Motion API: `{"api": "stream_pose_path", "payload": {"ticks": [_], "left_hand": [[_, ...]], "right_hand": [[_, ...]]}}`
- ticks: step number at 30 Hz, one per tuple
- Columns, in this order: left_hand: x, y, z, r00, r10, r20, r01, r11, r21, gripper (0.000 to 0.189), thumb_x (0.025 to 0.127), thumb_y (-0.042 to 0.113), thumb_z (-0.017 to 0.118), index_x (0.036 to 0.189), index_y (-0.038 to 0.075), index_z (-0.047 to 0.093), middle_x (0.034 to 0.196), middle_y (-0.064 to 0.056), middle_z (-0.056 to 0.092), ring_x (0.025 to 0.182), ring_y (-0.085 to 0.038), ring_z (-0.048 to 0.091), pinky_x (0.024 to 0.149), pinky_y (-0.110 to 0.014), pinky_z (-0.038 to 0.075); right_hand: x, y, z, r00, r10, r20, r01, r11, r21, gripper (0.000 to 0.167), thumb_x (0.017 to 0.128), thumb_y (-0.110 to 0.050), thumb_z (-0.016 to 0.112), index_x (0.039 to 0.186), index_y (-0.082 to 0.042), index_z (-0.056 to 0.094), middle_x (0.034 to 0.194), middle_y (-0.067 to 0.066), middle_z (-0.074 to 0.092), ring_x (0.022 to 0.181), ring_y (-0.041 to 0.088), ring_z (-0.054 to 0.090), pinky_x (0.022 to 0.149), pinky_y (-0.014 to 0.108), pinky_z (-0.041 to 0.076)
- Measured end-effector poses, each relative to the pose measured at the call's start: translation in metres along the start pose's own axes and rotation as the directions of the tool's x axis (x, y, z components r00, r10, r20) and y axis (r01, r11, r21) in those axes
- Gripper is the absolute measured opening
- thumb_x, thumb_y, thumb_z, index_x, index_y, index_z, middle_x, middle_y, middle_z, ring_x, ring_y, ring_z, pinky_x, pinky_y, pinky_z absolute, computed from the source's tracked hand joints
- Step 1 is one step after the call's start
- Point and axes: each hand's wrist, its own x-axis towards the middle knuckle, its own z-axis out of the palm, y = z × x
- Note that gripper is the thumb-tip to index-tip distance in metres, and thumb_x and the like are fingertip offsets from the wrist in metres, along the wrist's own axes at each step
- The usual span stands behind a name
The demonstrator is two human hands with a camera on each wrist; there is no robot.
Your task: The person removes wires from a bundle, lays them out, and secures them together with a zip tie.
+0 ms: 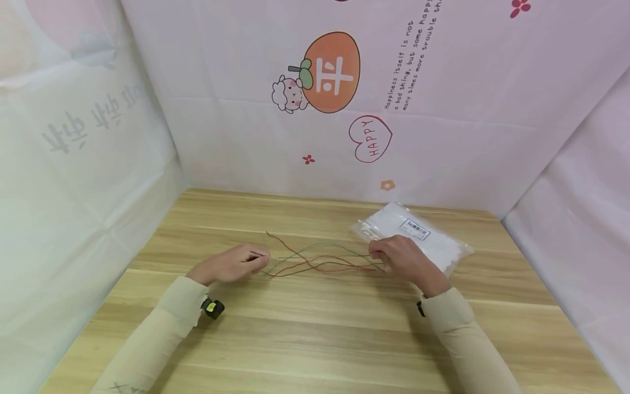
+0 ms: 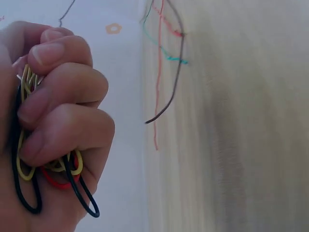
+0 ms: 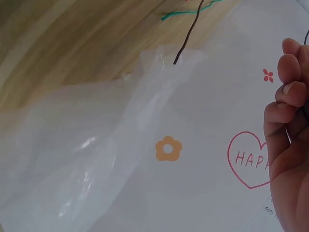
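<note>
Thin red, green and dark flexible wires (image 1: 303,259) lie crossing one another in loose curves between the person's two hands. The left hand (image 1: 238,262) has its fingers curled round a folded bundle of yellow, red and dark wire (image 2: 58,184), whose loops stick out below the little finger in the left wrist view. The right hand (image 1: 400,256) has its fingers bent, its fingertips pinching a thin dark strand (image 3: 307,36) at the edge of the right wrist view. Cream long sleeves (image 1: 147,334) cover both forearms, and a small black device with a yellow mark (image 1: 213,307) sits at the left wrist. Just beyond the right hand, a flat clear plastic bag with white contents (image 1: 443,249) lies slanted, bearing a white barcode label (image 1: 414,229); whether hand and bag touch cannot be told. All this stands on a pale wood-grain worktop (image 1: 305,339), backed by a white printed cloth (image 1: 236,148).
</note>
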Motion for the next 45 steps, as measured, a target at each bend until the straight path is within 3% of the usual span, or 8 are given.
{"api": "stream_pose_path", "payload": {"ticks": [6,11,17,26,32,36,39,45], "left_hand": [[-0.002,0.000,0.000,0.999,-0.028,0.023,0.029,0.999,-0.044,0.041,0.116,0.024,0.037,0.078,0.012,0.049,0.070,0.007,0.042,0.060,-0.005,0.036,0.063,-0.023,0.038],[-0.004,-0.003,-0.002,1.000,-0.004,0.022,0.005,0.999,-0.045,0.042,0.115,0.020,0.038,0.076,0.009,0.047,0.068,0.006,0.041,0.059,-0.005,0.037,0.062,-0.023,0.038],[-0.005,-0.010,-0.002,1.000,-0.016,-0.002,0.016,1.000,0.008,0.041,0.116,0.021,0.036,0.078,0.012,0.050,0.070,0.006,0.044,0.063,-0.005,0.041,0.065,-0.024,0.040],[-0.006,-0.016,-0.003,0.996,-0.070,-0.046,0.075,0.991,0.114,0.042,0.116,0.023,0.034,0.079,0.012,0.051,0.071,0.007,0.043,0.065,-0.007,0.040,0.067,-0.026,0.040],[-0.002,-0.020,-0.004,0.992,-0.108,-0.069,0.121,0.962,0.244,0.045,0.116,0.024,0.034,0.076,0.013,0.050,0.069,0.006,0.042,0.063,-0.009,0.037,0.066,-0.027,0.037],[0.000,-0.018,-0.003,0.988,-0.137,-0.069,0.152,0.924,0.350,0.043,0.116,0.026,0.035,0.085,0.012,0.061,0.083,0.001,0.061,0.079,-0.015,0.058,0.083,-0.040,0.053],[0.002,-0.014,-0.002,0.983,-0.171,-0.073,0.186,0.893,0.410,0.040,0.115,0.027,0.036,0.092,0.013,0.065,0.094,-0.004,0.068,0.092,-0.021,0.065,0.095,-0.050,0.054],[0.012,-0.009,0.002,0.977,-0.207,-0.057,0.211,0.872,0.442,0.038,0.113,0.023,0.039,0.077,0.019,0.050,0.072,0.003,0.045,0.069,-0.013,0.045,0.074,-0.036,0.044]], "right_hand": [[-0.004,0.005,0.001,1.000,-0.003,-0.018,0.003,1.000,0.006,0.030,0.089,0.011,0.069,0.077,-0.016,0.063,0.072,-0.001,0.067,0.064,0.004,0.047,0.062,0.024,0.044],[-0.006,0.009,0.002,1.000,0.005,0.000,-0.005,1.000,0.012,0.027,0.089,0.008,0.072,0.079,-0.016,0.064,0.072,-0.001,0.067,0.065,0.003,0.049,0.063,0.027,0.046],[-0.007,0.009,0.003,0.997,0.038,0.068,-0.040,0.999,0.031,0.027,0.092,0.009,0.067,0.080,-0.015,0.064,0.071,-0.005,0.063,0.066,0.003,0.048,0.064,0.025,0.044],[-0.006,0.005,0.006,0.989,0.076,0.126,-0.074,0.997,-0.022,0.035,0.084,0.017,0.054,0.080,-0.016,0.062,0.069,-0.009,0.056,0.063,0.004,0.044,0.062,0.024,0.043],[-0.007,0.006,0.011,0.987,0.080,0.141,-0.074,0.996,-0.048,0.033,0.083,0.018,0.058,0.080,-0.015,0.063,0.068,-0.008,0.059,0.062,0.003,0.046,0.061,0.023,0.044],[-0.007,0.008,0.013,0.982,0.090,0.167,-0.081,0.995,-0.057,0.032,0.085,0.016,0.060,0.080,-0.016,0.063,0.069,-0.007,0.061,0.063,0.003,0.049,0.060,0.023,0.045],[-0.006,0.009,0.014,0.976,0.106,0.189,-0.098,0.994,-0.052,0.031,0.085,0.015,0.062,0.079,-0.016,0.063,0.070,-0.009,0.058,0.063,0.004,0.048,0.059,0.022,0.043],[-0.001,0.007,0.016,0.957,0.137,0.254,-0.129,0.990,-0.049,0.028,0.090,0.009,0.066,0.078,-0.016,0.061,0.069,-0.010,0.050,0.064,0.006,0.044,0.059,0.022,0.041]]}}
